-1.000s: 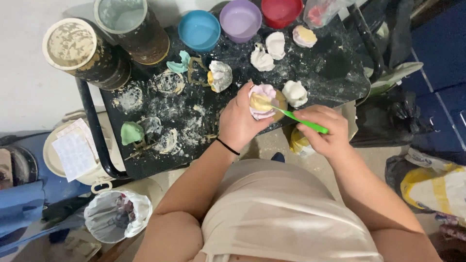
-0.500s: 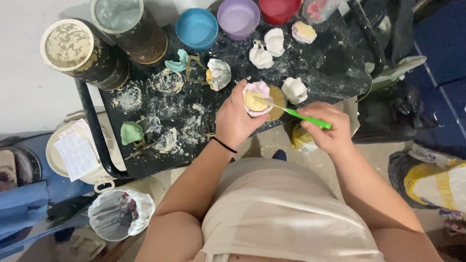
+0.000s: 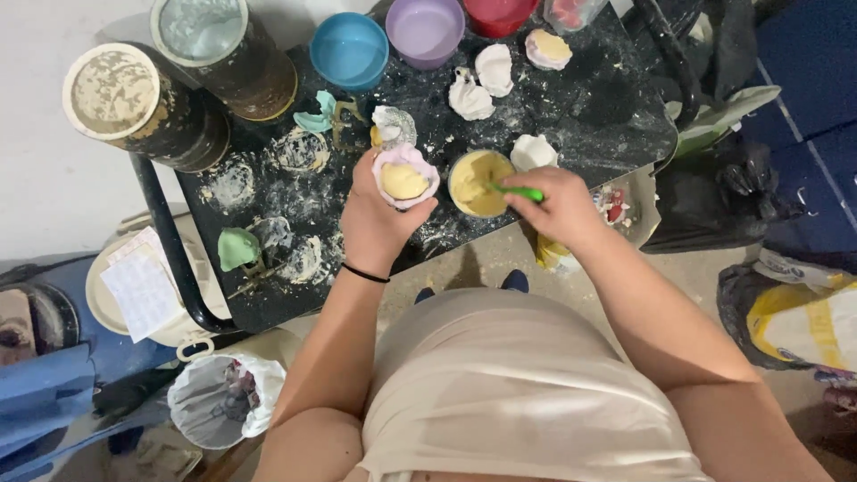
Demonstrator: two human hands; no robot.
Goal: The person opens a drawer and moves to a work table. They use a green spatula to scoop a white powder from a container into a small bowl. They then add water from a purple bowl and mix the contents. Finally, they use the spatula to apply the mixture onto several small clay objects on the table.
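Note:
My left hand (image 3: 373,223) holds a pale pink mould (image 3: 406,176) filled with yellow paste, level above the black table (image 3: 580,107). My right hand (image 3: 558,207) grips a green spatula (image 3: 516,190) whose tip dips into a small round bowl of yellow paste (image 3: 478,182) at the table's near edge. A white cast (image 3: 533,151) lies just behind that bowl. A black band circles my left wrist.
Two large dusty cans (image 3: 125,103) (image 3: 228,49) stand at the far left. Blue (image 3: 349,50), purple (image 3: 425,29) and red (image 3: 496,13) bowls line the back. White casts (image 3: 482,85) and green moulds (image 3: 237,247) lie scattered. A lined bin (image 3: 219,402) sits on the floor at left, dark bags (image 3: 714,192) at right.
My right hand has swung the spatula away from the pink mould and down into the bowl of yellow paste. My left hand has shifted the mould slightly left.

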